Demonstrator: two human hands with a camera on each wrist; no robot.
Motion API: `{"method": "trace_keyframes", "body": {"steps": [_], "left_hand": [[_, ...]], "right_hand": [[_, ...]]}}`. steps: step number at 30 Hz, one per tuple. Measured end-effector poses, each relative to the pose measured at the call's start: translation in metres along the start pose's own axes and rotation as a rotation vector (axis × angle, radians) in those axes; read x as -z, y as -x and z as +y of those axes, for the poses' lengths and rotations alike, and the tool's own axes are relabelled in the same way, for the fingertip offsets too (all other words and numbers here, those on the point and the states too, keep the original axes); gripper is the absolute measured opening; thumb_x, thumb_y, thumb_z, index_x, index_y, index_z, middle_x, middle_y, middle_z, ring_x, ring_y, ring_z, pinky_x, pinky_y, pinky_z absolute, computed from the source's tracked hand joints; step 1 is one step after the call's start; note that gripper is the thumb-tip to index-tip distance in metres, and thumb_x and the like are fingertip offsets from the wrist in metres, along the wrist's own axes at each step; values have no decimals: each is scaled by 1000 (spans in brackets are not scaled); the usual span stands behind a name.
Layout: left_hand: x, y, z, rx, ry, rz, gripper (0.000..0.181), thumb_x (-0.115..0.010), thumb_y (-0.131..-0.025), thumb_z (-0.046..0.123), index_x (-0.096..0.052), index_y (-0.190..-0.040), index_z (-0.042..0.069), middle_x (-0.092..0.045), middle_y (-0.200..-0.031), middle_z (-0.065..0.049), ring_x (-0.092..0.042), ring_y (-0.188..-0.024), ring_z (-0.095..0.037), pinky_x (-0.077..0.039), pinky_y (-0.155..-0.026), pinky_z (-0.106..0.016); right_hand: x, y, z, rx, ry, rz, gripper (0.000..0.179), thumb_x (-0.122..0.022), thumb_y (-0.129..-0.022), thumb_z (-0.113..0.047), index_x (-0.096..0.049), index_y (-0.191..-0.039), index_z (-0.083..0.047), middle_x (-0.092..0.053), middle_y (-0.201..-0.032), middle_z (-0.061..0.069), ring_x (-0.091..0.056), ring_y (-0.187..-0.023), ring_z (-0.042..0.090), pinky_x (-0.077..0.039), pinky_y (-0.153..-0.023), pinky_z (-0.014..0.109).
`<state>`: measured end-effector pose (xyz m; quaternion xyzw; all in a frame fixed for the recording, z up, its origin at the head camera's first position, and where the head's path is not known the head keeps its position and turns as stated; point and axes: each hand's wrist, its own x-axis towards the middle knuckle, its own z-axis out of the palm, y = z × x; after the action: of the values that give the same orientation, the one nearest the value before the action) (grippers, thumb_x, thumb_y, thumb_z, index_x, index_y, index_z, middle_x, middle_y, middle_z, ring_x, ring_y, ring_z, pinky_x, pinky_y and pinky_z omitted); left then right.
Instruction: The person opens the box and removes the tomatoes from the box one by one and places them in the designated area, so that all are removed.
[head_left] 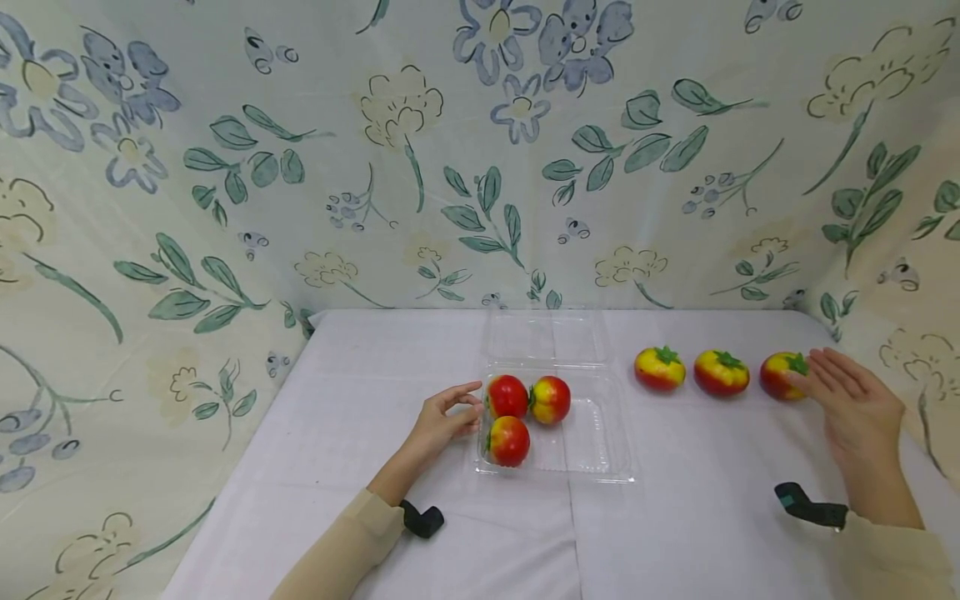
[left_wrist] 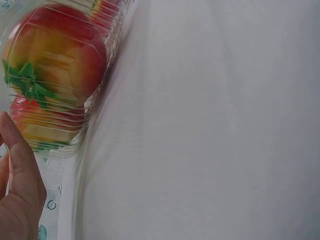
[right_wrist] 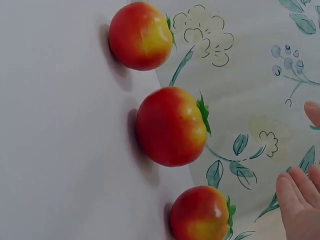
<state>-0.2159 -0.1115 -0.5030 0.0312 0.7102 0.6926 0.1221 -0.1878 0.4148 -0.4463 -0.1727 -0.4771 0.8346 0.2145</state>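
Note:
A clear plastic clamshell box (head_left: pixel 596 433) lies with its lid (head_left: pixel 543 337) folded back, and three red-and-yellow tomatoes (head_left: pixel 508 441) sit in its left part. At the box's left edge, my left hand (head_left: pixel 442 421) holds the rim between thumb and fingers; the left wrist view shows only part of that hand (left_wrist: pixel 20 190) beside the ribbed wall. My right hand (head_left: pixel 862 404) is raised at the rightmost tomato (head_left: pixel 782 376) of a row, fingers straight, holding nothing. In the right wrist view, the fingers (right_wrist: pixel 295 195) appear apart from the tomatoes.
Two more tomatoes (head_left: pixel 659 369) (head_left: pixel 721 372) stand in the row right of the box, green leaves upward. A white cloth (head_left: pixel 360 367) covers the table. Behind and at the sides hangs a floral curtain (head_left: pixel 420 183). Black camera mounts sit on both wrists.

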Motion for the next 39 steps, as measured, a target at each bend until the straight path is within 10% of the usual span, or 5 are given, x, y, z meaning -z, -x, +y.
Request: {"method": "trace_keyframes", "body": {"steps": [18,39], "left_hand": [[1,0,0,2,-8,-5,45,-71,-94,14,-60,-137,9,-62,-110,-10,-65,-72,-14,-59,-75,-25],[1,-1,-1,3,-2,-3,44,-70,-94,12,-61,-137,10,-62,-109,-9,-65,-73,-14,-59,-76,-26]], "right_hand": [[-32,26,2,13,-33,-323,50,-64,-85,21,-66,-127,-6,-69,-120,3,-68,-105,10,-57,-79,24],[-55,40,19,80,186,-431,50,-69,-85,14,-60,-132,-3,-68,-120,0,-66,-107,8,-54,-84,19]]}}
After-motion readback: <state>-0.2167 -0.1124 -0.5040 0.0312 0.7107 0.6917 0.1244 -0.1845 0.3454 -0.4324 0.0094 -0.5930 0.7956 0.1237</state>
